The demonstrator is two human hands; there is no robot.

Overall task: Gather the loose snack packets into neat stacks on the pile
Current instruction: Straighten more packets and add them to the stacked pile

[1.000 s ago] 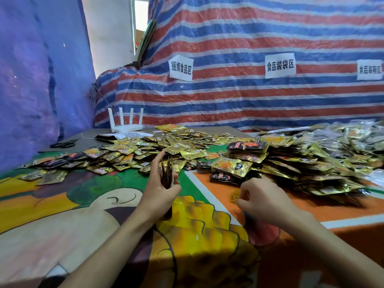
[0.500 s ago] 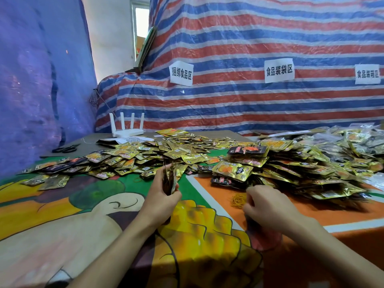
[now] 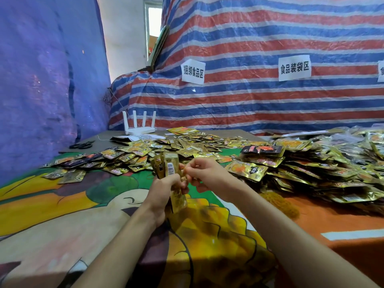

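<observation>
Left hand [image 3: 164, 192] grips an upright bundle of packets [image 3: 169, 167]. Right hand [image 3: 209, 175], down at the table a second ago, now pinches a thin orange band [image 3: 183, 167] beside it. Loose packets [image 3: 166, 146] and the pile [image 3: 311, 167] lie on a cartoon-printed cloth [image 3: 62, 204], with a striped tarp [image 3: 270, 34] behind.

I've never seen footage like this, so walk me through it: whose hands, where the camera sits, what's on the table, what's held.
No machine here: a person works bare-handed, filmed by a camera on their own head, looking forward and down. The left hand grips a bundle of gold packets upright. The right hand pinches what looks like a thin orange band beside it. Many loose packets lie on the cartoon tablecloth; a stacked pile lies to the right. A white router and scissors sit at the back.
</observation>
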